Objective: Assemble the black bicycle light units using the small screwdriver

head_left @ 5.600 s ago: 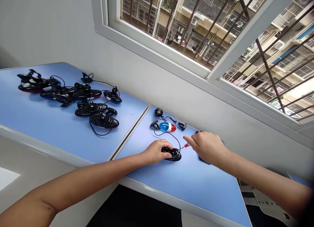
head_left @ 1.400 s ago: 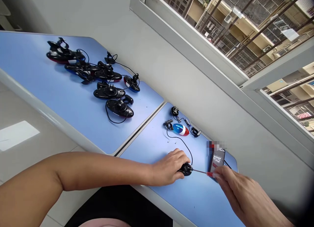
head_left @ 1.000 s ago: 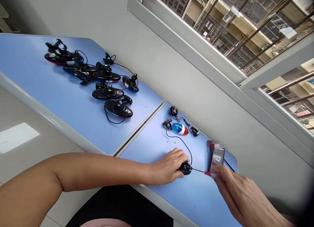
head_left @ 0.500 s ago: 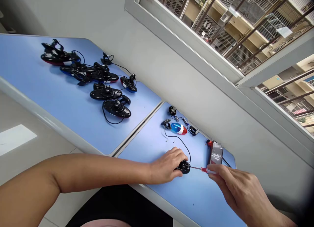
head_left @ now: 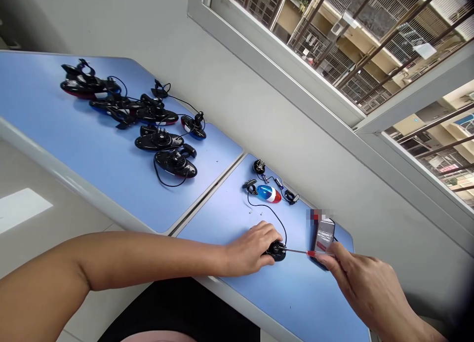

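Your left hand (head_left: 252,248) is curled over a black oval housing (head_left: 277,252), pressing it to the desk (head_left: 314,305), its fingers and thumb closed around the end towards you so that only the right-hand part shows. Your right hand (head_left: 370,287) is closed on the handle of a screwdriver (head_left: 310,253), thumb and forefinger near the handle's red front end. The shaft lies almost level, its tip meeting the right side of the housing; you can't make out whether it sits in a screw head.

A thin black cord (head_left: 277,216) leads from the housing up to a black clamp (head_left: 250,185), just beside a blue, white and red oval cover (head_left: 268,194). Between that cover and your left hand lie two tiny metallic pieces (head_left: 251,212), too small to identify. Behind the cover sits a round black part (head_left: 258,166), with a black bracket (head_left: 292,197) to its right. A phone (head_left: 324,233) lies just beyond your right fingertips. On the adjoining desk (head_left: 92,152), to your left, several black corded units (head_left: 176,163) are clustered together.
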A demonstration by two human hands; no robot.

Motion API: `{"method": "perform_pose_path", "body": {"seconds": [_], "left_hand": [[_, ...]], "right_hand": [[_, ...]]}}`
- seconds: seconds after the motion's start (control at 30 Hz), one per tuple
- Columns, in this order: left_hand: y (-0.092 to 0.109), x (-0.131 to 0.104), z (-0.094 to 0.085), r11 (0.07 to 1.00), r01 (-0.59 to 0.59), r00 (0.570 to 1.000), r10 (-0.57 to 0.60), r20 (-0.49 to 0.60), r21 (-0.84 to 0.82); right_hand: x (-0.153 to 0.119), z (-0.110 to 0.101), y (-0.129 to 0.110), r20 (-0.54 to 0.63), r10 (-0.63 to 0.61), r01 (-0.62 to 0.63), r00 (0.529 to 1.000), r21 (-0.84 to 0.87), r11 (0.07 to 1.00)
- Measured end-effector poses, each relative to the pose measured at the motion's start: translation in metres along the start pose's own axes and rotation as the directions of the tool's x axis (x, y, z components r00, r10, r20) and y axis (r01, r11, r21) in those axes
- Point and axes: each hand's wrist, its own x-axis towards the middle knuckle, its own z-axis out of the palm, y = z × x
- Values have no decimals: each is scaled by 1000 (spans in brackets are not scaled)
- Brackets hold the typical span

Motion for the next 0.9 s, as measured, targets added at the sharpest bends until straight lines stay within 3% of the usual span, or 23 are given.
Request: {"method": "perform_pose_path", "body": {"seconds": [0.13,0.33,0.6,0.7,0.9], "left_hand": [[0,0,0,1000,1,1000,-1,-1,-5],[-1,0,1,1000,2,1000,-2,-6,13],[0,0,0,1000,-9,1000,9,8,11],[0,0,0,1000,-9,1000,9,7,10],[-1,0,1,1000,-15,1000,16,-10,17]], "right_hand": [[-3,-2,-1,67,-33,24,997,134,991],[1,-8,-5,-24,-206,208,978,92,974],[3,-3,0,18,-106,102,994,176,979],[3,-2,0,-14,-158,156,987,240,958],[4,-3,-2,-89,-214,224,973,130,966]]}}
